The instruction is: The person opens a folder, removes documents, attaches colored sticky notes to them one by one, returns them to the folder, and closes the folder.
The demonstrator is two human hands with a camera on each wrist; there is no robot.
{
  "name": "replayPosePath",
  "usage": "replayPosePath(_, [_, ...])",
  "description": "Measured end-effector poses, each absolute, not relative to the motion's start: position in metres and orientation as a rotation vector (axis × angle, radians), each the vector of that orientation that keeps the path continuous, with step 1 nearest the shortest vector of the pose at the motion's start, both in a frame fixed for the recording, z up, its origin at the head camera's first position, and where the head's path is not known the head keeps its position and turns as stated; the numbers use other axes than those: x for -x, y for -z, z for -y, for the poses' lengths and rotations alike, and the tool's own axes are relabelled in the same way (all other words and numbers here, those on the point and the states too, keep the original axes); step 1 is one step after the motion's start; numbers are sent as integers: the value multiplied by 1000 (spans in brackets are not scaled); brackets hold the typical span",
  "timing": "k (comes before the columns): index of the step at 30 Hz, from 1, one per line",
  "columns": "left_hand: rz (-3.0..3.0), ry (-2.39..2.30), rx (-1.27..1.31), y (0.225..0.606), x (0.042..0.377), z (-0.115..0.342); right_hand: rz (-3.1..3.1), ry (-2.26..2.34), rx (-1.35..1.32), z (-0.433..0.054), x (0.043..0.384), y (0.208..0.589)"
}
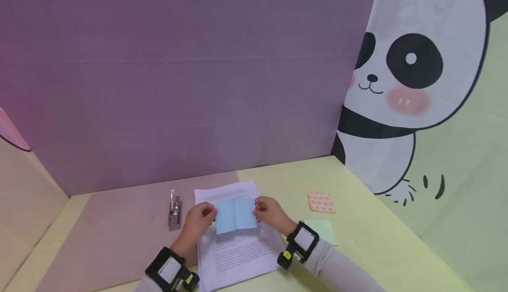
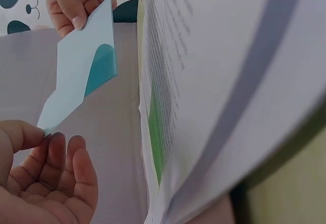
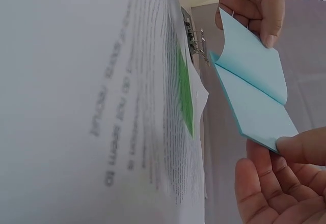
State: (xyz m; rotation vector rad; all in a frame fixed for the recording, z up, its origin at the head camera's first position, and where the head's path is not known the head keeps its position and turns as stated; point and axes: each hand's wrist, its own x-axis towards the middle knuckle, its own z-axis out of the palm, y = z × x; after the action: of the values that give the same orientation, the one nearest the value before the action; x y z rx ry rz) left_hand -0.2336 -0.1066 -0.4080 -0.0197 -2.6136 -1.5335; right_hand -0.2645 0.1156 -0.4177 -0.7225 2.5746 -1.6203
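Over the printed sheets, my two hands hold a pad of light blue sticky notes (image 1: 246,212). My right hand (image 1: 271,212) pinches the pad's right side between thumb and fingers, as the right wrist view shows with the pad (image 3: 254,104). My left hand (image 1: 198,219) pinches the far edge of the top note (image 3: 252,56), which is lifted and bent back along a line across the middle. The note's other end still meets the pad. Below lies a stack of printed paper (image 1: 238,256), with a green patch (image 3: 186,91) on it seen in the wrist views.
A metal hole punch or clip-like device (image 1: 174,212) stands left of the paper on a pinkish mat (image 1: 119,234). To the right on the pale yellow table (image 1: 381,243) lie a pink patterned square (image 1: 321,202) and a light green note pad (image 1: 320,230). A purple backdrop (image 1: 190,84) rises behind.
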Motion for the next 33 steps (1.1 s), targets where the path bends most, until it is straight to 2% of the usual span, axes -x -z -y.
replayPosePath(9, [2609, 1521, 21, 410, 236, 108, -2609, 1599, 643, -121, 266, 418])
replayPosePath(33, [2619, 1445, 2, 409, 233, 108, -2587, 1609, 637, -128, 262, 415])
